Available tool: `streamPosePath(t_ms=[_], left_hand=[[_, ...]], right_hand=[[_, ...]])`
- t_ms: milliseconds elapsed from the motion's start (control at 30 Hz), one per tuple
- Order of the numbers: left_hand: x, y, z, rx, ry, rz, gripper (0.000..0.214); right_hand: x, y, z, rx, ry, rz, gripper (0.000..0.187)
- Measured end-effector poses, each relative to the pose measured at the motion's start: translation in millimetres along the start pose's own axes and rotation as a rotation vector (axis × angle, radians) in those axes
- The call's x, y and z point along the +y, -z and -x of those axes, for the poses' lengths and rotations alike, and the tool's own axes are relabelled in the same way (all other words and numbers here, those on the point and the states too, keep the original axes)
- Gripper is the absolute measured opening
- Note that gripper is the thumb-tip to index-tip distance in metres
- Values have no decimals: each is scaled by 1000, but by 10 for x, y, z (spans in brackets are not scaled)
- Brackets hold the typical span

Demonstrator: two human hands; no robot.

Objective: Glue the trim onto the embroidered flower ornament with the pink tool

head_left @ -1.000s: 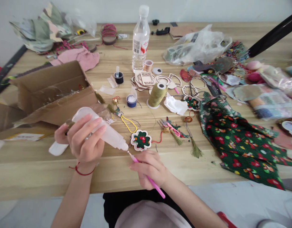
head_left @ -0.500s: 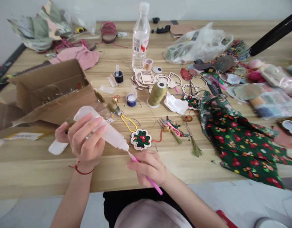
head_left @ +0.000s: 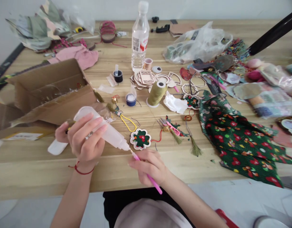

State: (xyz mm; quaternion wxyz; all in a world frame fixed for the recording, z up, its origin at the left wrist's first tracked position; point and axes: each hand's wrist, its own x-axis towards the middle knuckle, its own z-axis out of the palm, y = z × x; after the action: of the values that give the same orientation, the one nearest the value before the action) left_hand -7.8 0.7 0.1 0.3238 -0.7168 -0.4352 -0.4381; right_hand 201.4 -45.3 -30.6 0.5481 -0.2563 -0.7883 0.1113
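Observation:
My left hand (head_left: 85,136) is closed around a translucent white squeeze bottle (head_left: 113,136), tilted with its nozzle down to the right. In my right hand (head_left: 149,167) is a slim pink pen-like tool (head_left: 154,183), held in a pinch. The tool's thin metal tip meets the bottle's nozzle or is right beside it; I cannot tell which. Just behind the nozzle lies a clover-shaped pendant (head_left: 140,139) with green floral fabric and a pale rim, a red cord at its right. A yellow cord loop (head_left: 129,123) is behind that.
An open cardboard box (head_left: 50,91) stands at the left. Behind the hands are a thread cone (head_left: 157,94), a blue tub of white beads (head_left: 131,100), wooden cutouts (head_left: 146,77) and a water bottle (head_left: 139,38). Pink-handled snips (head_left: 171,126) and green floral fabric (head_left: 238,142) lie at the right.
The pink tool and my right fingers have shifted very slightly to the right along the nozzle. My left hand keeps the bottle at nearly the same tilt.

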Motion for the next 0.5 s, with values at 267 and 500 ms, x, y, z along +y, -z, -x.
streamPosePath(t_ms=[267,500], left_hand=[[9,-10,27,-17,68,44,28],[-14,-74,29,-247,150,142,37]], right_hand=[[17,-38,20,2,-25,2,34],[32,-29,44,7,-40,9,34]])
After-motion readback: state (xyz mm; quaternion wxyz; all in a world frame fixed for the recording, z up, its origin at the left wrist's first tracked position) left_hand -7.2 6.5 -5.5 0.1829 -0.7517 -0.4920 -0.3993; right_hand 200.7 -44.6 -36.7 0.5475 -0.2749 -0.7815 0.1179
